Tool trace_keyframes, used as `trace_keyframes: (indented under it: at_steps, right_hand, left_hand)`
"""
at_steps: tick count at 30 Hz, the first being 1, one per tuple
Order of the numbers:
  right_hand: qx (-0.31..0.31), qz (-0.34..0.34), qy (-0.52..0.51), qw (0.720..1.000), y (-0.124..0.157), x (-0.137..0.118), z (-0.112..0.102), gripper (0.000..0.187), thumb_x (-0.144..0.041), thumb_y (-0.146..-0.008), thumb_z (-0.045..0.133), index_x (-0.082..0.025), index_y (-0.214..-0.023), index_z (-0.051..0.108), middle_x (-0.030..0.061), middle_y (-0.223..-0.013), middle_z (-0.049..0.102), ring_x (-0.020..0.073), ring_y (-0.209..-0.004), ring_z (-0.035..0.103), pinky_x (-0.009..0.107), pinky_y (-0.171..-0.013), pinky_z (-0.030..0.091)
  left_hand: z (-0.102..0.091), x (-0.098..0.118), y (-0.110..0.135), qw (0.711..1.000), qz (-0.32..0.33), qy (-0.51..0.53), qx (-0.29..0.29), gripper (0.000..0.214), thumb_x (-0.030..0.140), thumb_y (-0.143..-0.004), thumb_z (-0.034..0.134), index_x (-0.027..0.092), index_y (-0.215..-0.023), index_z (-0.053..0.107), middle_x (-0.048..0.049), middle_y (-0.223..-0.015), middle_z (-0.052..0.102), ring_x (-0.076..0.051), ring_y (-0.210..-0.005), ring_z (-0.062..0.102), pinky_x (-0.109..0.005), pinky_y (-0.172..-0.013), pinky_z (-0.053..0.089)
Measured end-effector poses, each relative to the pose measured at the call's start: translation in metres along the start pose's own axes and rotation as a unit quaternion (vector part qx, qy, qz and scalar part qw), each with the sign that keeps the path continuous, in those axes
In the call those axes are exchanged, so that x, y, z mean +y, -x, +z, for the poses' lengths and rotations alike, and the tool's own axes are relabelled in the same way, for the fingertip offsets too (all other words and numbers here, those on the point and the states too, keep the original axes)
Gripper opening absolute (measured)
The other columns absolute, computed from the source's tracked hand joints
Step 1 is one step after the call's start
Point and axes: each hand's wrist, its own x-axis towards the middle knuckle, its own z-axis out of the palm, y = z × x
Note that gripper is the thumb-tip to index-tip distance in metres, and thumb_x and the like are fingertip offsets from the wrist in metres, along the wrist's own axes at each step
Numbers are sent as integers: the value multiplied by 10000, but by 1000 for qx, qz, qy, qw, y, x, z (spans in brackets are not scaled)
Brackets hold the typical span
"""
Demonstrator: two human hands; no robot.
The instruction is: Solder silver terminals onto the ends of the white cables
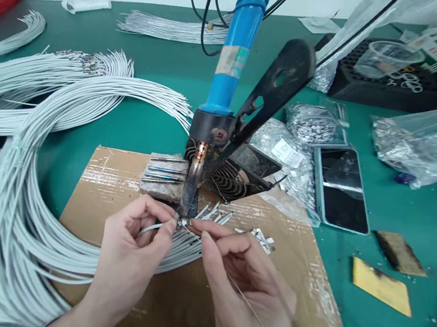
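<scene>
My left hand [128, 253] pinches a white wire [149, 228], its end right below the soldering iron [223, 87]. The blue-handled iron is clamped with its dark tip pointing down. A small shiny metal tab [184, 223] sits at the wire end, beside the tip; whether they touch I cannot tell. My right hand [247, 284] has its fingertips closed close to that tab. A thin strand of solder wire [252, 311] runs through the right hand and trails toward the bottom edge. Under both hands lie more white wire ends [186, 250] on a cardboard sheet [169, 306].
Large bundles of white wire [49, 116] fill the left side. A grey block with metal rods [162, 180] and a black fan [228, 178] stand behind the hands. Loose metal tabs [261, 239], bags of tabs [314, 125], a phone [343, 187] and a yellow sponge [380, 289] lie right.
</scene>
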Motion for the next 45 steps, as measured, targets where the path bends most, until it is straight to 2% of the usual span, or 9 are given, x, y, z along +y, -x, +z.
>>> trace_keyframes:
  at_steps: [9,15,21,27,32,37,45]
  right_hand:
    - [-1,-11,-1,1000,0,0,1,248,-234,-909,778,-221,-698,649,42,-930,833,187,-874,803,264,-808,651]
    - [-6,-13,8,1000,0,5,-2,252,-235,-919,766,-219,-698,645,58,-939,832,201,-883,795,291,-818,636]
    - [-9,-15,-3,1000,-2,2,0,240,-221,-908,772,-223,-696,658,30,-927,830,171,-872,792,248,-808,629]
    - [-1,-18,-4,1000,-2,0,1,238,-222,-898,780,-218,-694,658,40,-914,830,191,-864,801,267,-797,638]
    - [-4,-18,-6,1000,-1,0,1,244,-223,-907,774,-220,-698,649,37,-915,832,195,-871,805,272,-804,646]
    - [1,-5,-11,1000,-1,2,0,255,-228,-903,782,-220,-689,644,39,-926,831,185,-878,803,256,-813,644]
    - [-9,6,-8,1000,1,6,-2,258,-263,-902,789,-219,-693,645,49,-949,835,189,-872,797,262,-797,634]
  left_hand:
    - [-4,-1,1,1000,-4,-11,-11,156,66,-727,754,199,-660,706,14,-745,762,-106,-700,736,-123,-657,577]
    - [-1,-2,0,1000,-8,-7,5,140,89,-710,755,190,-631,700,9,-710,747,-107,-671,723,-121,-625,568]
    - [-1,-1,0,1000,-5,-11,4,137,95,-719,762,186,-639,699,14,-715,741,-97,-666,714,-113,-629,562]
    - [-2,-2,-1,1000,-1,-13,-8,154,77,-730,763,195,-653,701,17,-735,750,-98,-683,723,-115,-645,568]
    - [-1,-1,0,1000,4,-8,5,139,90,-718,763,192,-645,702,17,-721,740,-94,-663,709,-110,-626,561]
    - [-1,-3,-1,1000,-11,-3,-14,152,62,-718,750,189,-654,698,25,-720,738,-89,-681,713,-104,-647,555]
    - [-2,-2,0,999,-38,15,-10,142,85,-697,777,173,-626,692,9,-706,732,-95,-663,694,-117,-630,551]
